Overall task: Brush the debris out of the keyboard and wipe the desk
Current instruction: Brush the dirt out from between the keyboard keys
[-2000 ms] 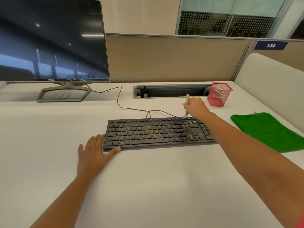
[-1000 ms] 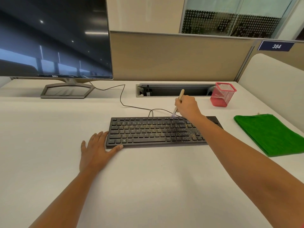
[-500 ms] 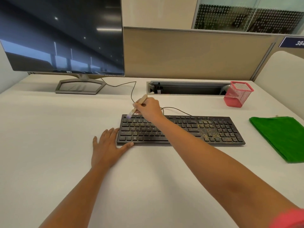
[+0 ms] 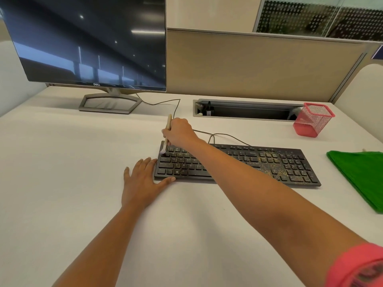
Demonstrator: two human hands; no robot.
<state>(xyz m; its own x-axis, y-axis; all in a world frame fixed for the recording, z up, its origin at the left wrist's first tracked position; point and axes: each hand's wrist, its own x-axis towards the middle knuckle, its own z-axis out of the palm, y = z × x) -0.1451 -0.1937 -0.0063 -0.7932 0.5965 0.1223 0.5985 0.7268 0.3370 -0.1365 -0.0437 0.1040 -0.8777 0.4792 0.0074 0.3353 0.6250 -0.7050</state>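
**White surface (image 4: 62, 183), brush (image 4: 168, 129) at the left end of the keyboard (image 4: 290, 168)**

A white surface in an office cubicle carries everything here. Behind it is a tan partition (image 4: 248, 65) with dotted glass above.

The black keyboard lies flat across the middle, its long side roughly parallel to the near edge of the surface. Yellowish debris (image 4: 269, 169) speckles the keys. It is thickest in a patch between the main block and the number pad, and thinner over the left half.

The right hand (image 4: 180, 132) is closed round the pale wooden handle of the small brush, with the arm reaching across the keyboard from the right. The handle stands nearly upright, and the light bristles touch the keys at the far left corner.

The left hand (image 4: 143, 181) lies flat on the surface, fingers straight and released. Its fingertips rest against the keyboard's left end and its thumb lies along the near left corner. A pink sleeve (image 4: 356, 266) shows at the upper end of the right arm.

A dark cable (image 4: 223, 135) loops from behind the keyboard toward the monitor (image 4: 93, 42). The monitor stands at the far left on a grey foot, its screen dark with reflections. A recessed cable slot (image 4: 248, 110) is set into the far part of the surface, and a pink mesh cup (image 4: 313, 120) stands just beside its right end. A folded green cloth (image 4: 360, 177) lies on the surface to the right of the keyboard, apart from it.
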